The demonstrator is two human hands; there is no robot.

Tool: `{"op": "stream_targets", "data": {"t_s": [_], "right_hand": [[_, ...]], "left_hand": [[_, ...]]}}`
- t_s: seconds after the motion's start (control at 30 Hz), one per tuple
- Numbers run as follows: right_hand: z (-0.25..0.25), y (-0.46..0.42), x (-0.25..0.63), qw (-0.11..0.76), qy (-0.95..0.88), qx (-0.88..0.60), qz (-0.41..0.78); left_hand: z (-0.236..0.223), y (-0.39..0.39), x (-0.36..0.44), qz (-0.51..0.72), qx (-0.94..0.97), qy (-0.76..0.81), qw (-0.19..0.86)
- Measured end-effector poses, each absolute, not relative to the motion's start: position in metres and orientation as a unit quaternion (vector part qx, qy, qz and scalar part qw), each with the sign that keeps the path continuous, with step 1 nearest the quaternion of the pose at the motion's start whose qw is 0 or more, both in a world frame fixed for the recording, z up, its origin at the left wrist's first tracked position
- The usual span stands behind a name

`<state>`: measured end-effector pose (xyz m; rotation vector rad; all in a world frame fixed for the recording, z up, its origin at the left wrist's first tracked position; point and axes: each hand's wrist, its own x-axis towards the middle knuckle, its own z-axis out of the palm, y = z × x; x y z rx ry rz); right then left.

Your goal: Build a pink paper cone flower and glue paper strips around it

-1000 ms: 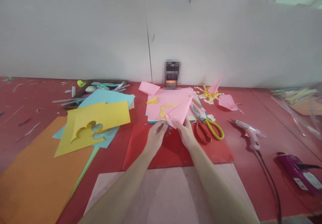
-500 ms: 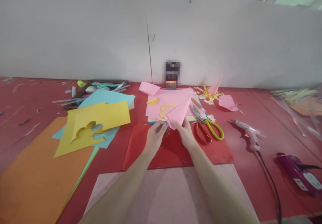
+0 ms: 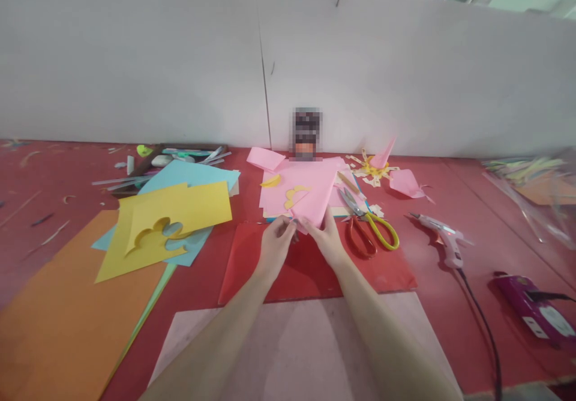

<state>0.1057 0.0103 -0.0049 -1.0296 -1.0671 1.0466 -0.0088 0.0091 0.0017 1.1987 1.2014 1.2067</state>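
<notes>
A piece of pink paper (image 3: 318, 208) is held up between my two hands over the near edge of the pink sheets. My left hand (image 3: 275, 245) pinches its lower left corner, where a thin strip or fold shows. My right hand (image 3: 330, 240) grips its lower right side, thumb in front. Behind the paper lie pink sheets (image 3: 279, 197) bearing a yellow scalloped cutout (image 3: 292, 195) and a curved yellow scrap (image 3: 270, 180). Scissors (image 3: 357, 212) with one red and one yellow handle lie just right of my right hand.
A glue gun (image 3: 445, 239) and a purple power strip (image 3: 535, 311) lie on the right. Yellow paper (image 3: 202, 203), blue paper (image 3: 189, 176) and orange paper (image 3: 76, 293) spread over the left. A yellow paper flower (image 3: 375, 167) with a pink cone stands at the back.
The held pink paper has tipped slightly, its upper corner now lower and further left. Both hands stay close together on it. The view has shifted a little.
</notes>
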Motion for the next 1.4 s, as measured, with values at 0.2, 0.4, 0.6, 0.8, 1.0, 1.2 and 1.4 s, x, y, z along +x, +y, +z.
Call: {"op": "stream_targets", "data": {"t_s": [0.2,0.4,0.6,0.8,1.0,1.2,1.4], "right_hand": [[-0.0051,0.0098,0.1058,0.614,-0.457,-0.428,0.481],[-0.0056,0.0095,0.1073,0.601,-0.474,-0.403,0.502],[-0.0062,0.0094,0.1089,0.594,-0.475,-0.395,0.515],[-0.0065,0.0096,0.1087,0.595,-0.474,-0.394,0.516],[-0.0085,0.0108,0.1094,0.596,-0.471,-0.411,0.503],[-0.0093,0.0113,0.1109,0.603,-0.453,-0.419,0.506],[-0.0097,0.0117,0.1113,0.608,-0.44,-0.411,0.517]], "left_hand": [[-0.0008,0.0105,-0.0101,0.505,0.496,0.491,0.508],[-0.0017,0.011,-0.0109,0.506,0.492,0.494,0.508],[0.0,0.0107,-0.0097,0.516,0.481,0.487,0.515],[-0.0001,0.0103,-0.0094,0.516,0.482,0.485,0.515],[-0.0004,0.0099,-0.0093,0.512,0.494,0.469,0.523],[-0.0012,0.0078,-0.0107,0.521,0.492,0.438,0.543],[0.0013,0.0066,-0.0112,0.513,0.502,0.427,0.549]]}}
